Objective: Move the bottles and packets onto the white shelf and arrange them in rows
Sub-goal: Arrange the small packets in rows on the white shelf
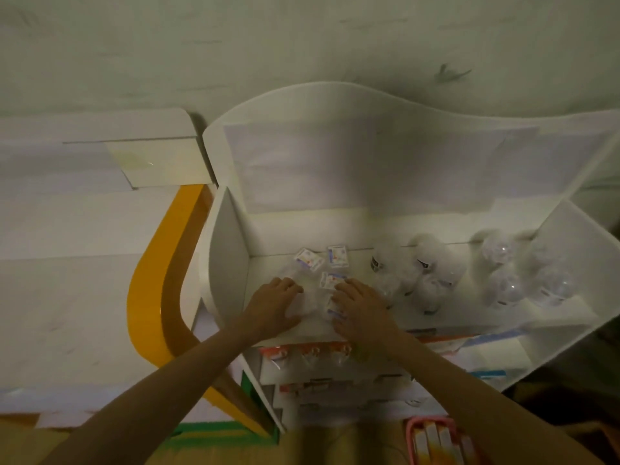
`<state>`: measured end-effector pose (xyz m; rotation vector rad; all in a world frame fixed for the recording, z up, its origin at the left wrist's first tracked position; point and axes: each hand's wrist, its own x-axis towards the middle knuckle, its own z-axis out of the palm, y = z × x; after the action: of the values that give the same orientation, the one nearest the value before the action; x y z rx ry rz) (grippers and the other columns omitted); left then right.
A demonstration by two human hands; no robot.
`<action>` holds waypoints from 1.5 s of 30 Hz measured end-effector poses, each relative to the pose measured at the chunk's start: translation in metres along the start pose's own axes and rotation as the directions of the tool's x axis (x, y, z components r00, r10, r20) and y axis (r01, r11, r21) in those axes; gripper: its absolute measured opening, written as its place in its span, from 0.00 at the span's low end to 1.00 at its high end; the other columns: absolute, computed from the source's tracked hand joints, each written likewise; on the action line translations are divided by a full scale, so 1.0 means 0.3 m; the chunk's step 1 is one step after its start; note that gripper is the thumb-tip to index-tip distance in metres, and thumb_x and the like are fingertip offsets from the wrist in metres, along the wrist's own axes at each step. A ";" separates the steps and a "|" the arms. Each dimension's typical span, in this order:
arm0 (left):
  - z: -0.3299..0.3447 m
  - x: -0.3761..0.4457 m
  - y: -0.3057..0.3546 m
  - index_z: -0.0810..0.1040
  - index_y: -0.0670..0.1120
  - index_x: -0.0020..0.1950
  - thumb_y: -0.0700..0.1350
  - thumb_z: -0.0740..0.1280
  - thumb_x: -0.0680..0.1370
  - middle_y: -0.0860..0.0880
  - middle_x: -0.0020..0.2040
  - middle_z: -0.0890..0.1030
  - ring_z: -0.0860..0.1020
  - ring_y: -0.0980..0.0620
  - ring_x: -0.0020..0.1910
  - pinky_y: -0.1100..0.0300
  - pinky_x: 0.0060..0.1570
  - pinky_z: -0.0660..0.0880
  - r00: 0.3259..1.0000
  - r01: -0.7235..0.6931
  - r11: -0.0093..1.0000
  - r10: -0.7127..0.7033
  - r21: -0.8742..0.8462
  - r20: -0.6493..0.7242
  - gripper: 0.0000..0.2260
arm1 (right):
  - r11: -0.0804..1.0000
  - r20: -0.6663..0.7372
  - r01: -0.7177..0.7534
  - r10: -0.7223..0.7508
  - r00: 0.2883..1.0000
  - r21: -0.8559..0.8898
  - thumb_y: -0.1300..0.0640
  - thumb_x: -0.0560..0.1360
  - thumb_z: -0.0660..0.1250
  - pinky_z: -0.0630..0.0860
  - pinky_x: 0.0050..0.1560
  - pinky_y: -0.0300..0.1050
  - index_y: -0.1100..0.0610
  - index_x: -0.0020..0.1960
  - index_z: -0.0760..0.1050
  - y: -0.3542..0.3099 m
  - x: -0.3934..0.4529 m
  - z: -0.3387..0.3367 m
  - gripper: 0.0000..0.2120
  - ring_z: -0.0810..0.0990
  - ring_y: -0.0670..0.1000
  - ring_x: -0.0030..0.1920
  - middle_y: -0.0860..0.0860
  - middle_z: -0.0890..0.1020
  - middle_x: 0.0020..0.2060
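The white shelf has its top tier in front of me. Small white packets lie on its left part: one at the back left, one beside it, one nearer me. My left hand rests palm down on the tier, fingers spread, beside a clear bottle top I can barely make out. My right hand lies palm down over another packet. Several clear round bottles stand in a group to the right, more bottles further right.
The lower tiers hold rows of small packed goods. A pink basket with cartons sits on the floor near me. To the left stands white furniture with a yellow curved edge. The wall is right behind the shelf.
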<state>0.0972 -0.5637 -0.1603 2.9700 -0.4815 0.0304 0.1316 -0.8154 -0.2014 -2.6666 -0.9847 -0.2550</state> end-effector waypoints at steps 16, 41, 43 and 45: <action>-0.084 0.029 -0.013 0.75 0.54 0.67 0.59 0.70 0.74 0.54 0.65 0.77 0.77 0.52 0.60 0.58 0.57 0.73 0.990 0.030 0.994 -0.044 0.101 0.134 0.23 | 0.986 0.021 0.166 -0.166 0.986 0.010 0.42 0.78 0.58 0.65 0.72 0.54 0.49 0.68 0.70 0.036 0.018 0.042 0.21 0.64 0.55 0.74 0.51 0.70 0.71; -0.033 -0.009 0.017 0.62 0.50 0.77 0.55 0.62 0.81 0.46 0.70 0.74 0.76 0.45 0.63 0.52 0.62 0.74 0.969 0.234 0.954 -0.215 -0.185 0.118 0.25 | 0.970 -0.133 0.068 -0.037 0.990 0.234 0.40 0.82 0.56 0.59 0.77 0.52 0.56 0.73 0.65 0.015 0.005 0.109 0.26 0.63 0.51 0.74 0.52 0.68 0.72; -0.034 -0.008 0.015 0.63 0.51 0.76 0.56 0.61 0.82 0.46 0.69 0.76 0.77 0.46 0.61 0.53 0.60 0.74 0.958 0.276 0.933 -0.248 -0.233 0.141 0.24 | 0.970 -0.134 0.069 -0.038 0.990 0.234 0.40 0.82 0.55 0.58 0.77 0.52 0.55 0.73 0.65 0.016 0.003 0.110 0.27 0.63 0.51 0.75 0.52 0.68 0.72; -0.032 -0.009 0.020 0.63 0.51 0.75 0.57 0.61 0.82 0.46 0.65 0.78 0.79 0.46 0.57 0.55 0.56 0.75 0.945 0.324 0.909 -0.298 -0.261 0.137 0.24 | 0.970 -0.133 0.066 -0.035 0.991 0.235 0.39 0.82 0.54 0.57 0.77 0.51 0.55 0.73 0.66 0.013 0.001 0.110 0.27 0.63 0.51 0.74 0.52 0.68 0.72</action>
<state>0.0927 -0.5671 -0.1502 2.7359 -0.0096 -0.1956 0.1366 -0.8073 -0.2332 -2.3796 -0.9775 -0.2941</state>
